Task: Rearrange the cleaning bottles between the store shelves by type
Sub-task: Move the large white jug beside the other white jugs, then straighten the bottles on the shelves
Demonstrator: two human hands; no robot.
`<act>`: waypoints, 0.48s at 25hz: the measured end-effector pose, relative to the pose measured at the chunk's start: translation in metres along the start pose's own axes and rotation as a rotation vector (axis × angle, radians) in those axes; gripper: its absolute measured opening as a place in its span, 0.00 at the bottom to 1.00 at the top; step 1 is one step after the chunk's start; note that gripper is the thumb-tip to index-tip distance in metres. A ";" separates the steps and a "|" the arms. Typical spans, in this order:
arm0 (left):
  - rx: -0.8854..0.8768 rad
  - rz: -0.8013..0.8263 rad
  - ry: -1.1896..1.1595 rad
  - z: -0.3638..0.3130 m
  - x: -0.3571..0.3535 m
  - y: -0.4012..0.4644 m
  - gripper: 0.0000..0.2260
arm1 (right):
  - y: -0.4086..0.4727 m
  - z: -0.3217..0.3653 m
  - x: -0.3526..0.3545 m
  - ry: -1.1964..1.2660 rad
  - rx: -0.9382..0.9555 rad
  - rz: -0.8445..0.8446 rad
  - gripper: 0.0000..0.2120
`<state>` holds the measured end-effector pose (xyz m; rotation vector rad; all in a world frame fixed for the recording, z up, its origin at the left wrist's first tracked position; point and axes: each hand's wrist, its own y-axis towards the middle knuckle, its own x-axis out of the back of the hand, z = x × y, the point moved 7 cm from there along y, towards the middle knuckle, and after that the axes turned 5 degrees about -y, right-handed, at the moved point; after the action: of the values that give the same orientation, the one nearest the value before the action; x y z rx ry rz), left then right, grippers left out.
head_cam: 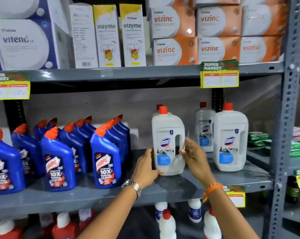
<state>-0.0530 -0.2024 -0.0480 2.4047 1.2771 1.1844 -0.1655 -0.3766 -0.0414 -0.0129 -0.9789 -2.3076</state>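
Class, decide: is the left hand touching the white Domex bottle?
Touching. The head view shows the left hand pressed against the lower left side of the white Domex bottle.

The middle shelf is grey metal. At its left end stand blue bottles with orange-red angled caps and dark labels lettered in white and red. Toward its right end stand translucent white bottles with red caps and white-and-light-blue labels bearing a blue logo. The price tags are green and yellow with red-and-white panels. The upper-shelf boxes are white with navy, yellow or orange. One wrist carries a silver watch, the other an orange thread band.
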 end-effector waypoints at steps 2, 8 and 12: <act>-0.146 -0.291 -0.012 -0.014 0.042 -0.032 0.24 | -0.037 0.040 0.005 -0.127 0.117 -0.364 0.21; 0.111 -0.669 -0.263 0.038 0.133 -0.105 0.39 | -0.076 0.113 -0.143 0.079 -0.058 0.184 0.28; 0.433 -0.305 -0.559 0.107 0.122 -0.087 0.46 | -0.065 0.114 -0.199 -0.163 -0.079 0.254 0.25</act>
<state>0.0077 -0.0340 -0.0917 2.4165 1.7231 0.1344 -0.0664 -0.1600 -0.0486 -0.3438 -0.9070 -2.1326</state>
